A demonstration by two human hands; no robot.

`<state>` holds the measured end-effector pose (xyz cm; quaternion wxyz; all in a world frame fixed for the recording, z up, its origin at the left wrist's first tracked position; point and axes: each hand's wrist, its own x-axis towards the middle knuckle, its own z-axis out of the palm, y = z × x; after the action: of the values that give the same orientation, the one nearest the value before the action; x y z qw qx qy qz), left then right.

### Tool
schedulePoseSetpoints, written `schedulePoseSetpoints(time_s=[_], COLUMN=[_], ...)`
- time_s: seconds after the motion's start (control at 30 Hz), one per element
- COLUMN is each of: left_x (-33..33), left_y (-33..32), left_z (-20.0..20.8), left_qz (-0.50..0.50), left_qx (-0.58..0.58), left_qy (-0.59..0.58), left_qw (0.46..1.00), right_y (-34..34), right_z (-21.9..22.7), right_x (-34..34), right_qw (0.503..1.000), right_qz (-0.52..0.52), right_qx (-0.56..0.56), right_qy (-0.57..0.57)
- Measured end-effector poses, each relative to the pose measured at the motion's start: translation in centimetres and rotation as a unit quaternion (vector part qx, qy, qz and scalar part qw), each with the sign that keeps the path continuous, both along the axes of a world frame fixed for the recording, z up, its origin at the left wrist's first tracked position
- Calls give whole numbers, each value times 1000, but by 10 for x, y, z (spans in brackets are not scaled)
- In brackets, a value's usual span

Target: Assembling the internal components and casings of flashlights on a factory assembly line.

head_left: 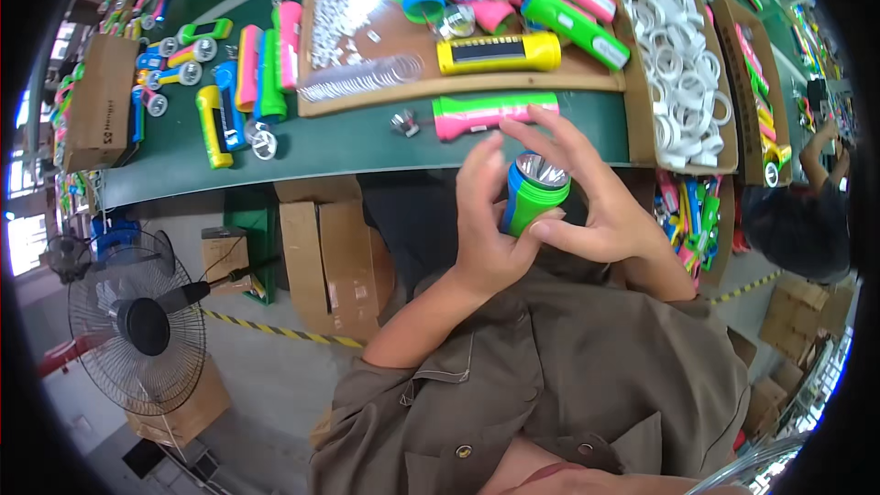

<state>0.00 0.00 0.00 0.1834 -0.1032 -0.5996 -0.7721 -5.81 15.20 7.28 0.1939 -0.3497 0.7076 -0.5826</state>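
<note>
A green and blue flashlight (pixel 524 206) is tilted upward in front of my chest, its silvery reflector (pixel 541 170) facing up. My left hand (pixel 490 220) cradles its body from the left, the thumb low on the green side and the fingers reaching up, slightly blurred. From the right comes my right hand (pixel 600 206), its fingers spread and arched over the reflector while its thumb is against the lower body. Just beyond my fingertips, a pink and green flashlight body (pixel 486 115) lies on the green bench (pixel 367 148), beside a loose small reflector part (pixel 404 123).
A brown board (pixel 550 69) carries small white parts (pixel 339 18), clear rings (pixel 367 78) and several flashlight bodies, including a yellow one (pixel 500 53). White rings fill a cardboard box (pixel 635 119) at right. Left stand a carton (pixel 99 110) and a fan (pixel 142 325). A person (pixel 796 229) sits far right.
</note>
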Motion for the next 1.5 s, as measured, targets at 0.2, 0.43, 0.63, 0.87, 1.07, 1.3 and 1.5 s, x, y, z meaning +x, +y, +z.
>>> schedulePoseSetpoints(time_s=[0.2, 0.43, 0.63, 0.87, 1.07, 1.3, 1.5], left_x=[15, 21, 32, 47, 39, 50, 64], left_y=[6, 7, 13, 14, 19, 16, -2], left_z=[-26, -29, -47, -47, -47, -47, -43], left_qz=[-2, -50, -64, -118, -81, -81, -65], left_qx=[-171, -191, -179, -208, -199, -160, -158], left_qy=[19, 16, 15, -31, 3, 24, 31], left_qw=[985, 980, 982, 971, 977, 984, 985], right_y=[3, 17, 31, 34, 38, -54, -151], right_z=[-65, -86, -88, -84, -64, 10, -47], right_x=[35, 47, 48, 62, 42, -54, -133], right_qw=[969, 949, 961, 976, 981, 945, 858], right_qz=[-140, -212, -202, -195, -142, -172, -106], right_qx=[-198, -102, -66, -16, 26, 44, 373], right_qy=[-44, 208, 175, 99, 130, 275, 337])
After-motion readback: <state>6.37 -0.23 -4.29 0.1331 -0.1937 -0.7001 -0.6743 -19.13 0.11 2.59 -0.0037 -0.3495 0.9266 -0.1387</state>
